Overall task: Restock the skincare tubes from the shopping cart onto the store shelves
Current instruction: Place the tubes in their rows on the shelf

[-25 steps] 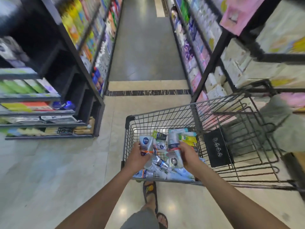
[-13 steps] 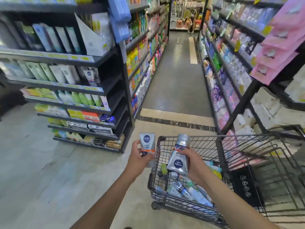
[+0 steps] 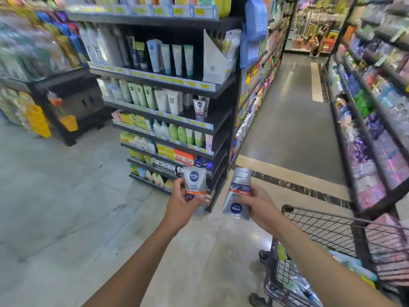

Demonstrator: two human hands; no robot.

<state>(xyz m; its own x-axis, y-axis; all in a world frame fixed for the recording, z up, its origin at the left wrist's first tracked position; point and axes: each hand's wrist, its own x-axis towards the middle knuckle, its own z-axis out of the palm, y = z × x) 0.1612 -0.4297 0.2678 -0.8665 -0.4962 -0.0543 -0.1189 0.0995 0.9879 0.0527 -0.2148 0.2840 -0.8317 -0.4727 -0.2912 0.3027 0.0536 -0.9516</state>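
My left hand (image 3: 182, 201) grips a grey and orange Nivea Men tube (image 3: 194, 181), held upright with its label facing me. My right hand (image 3: 257, 204) grips a silver Nivea tube (image 3: 238, 193), turned cap up with its logo upside down. Both tubes hang in the air in front of the dark skincare shelf unit (image 3: 221, 85), which stands ahead and slightly left. A matching grey Nivea tube (image 3: 199, 108) stands on that unit's middle shelf. The wire shopping cart (image 3: 321, 227) sits at my lower right, with several more tubes (image 3: 303, 286) lying in its basket.
A long aisle (image 3: 294, 120) runs away on the right between stocked shelves (image 3: 376, 107). A low dark display stand (image 3: 66, 103) with yellow tags stands at the left. Pale tiled floor (image 3: 77, 207) spreads to the left and in front of the shelf unit.
Both hands lifted their tubes out of the cart and carried them up and left. My view swung from the cart to the skincare shelves, which are now closer.
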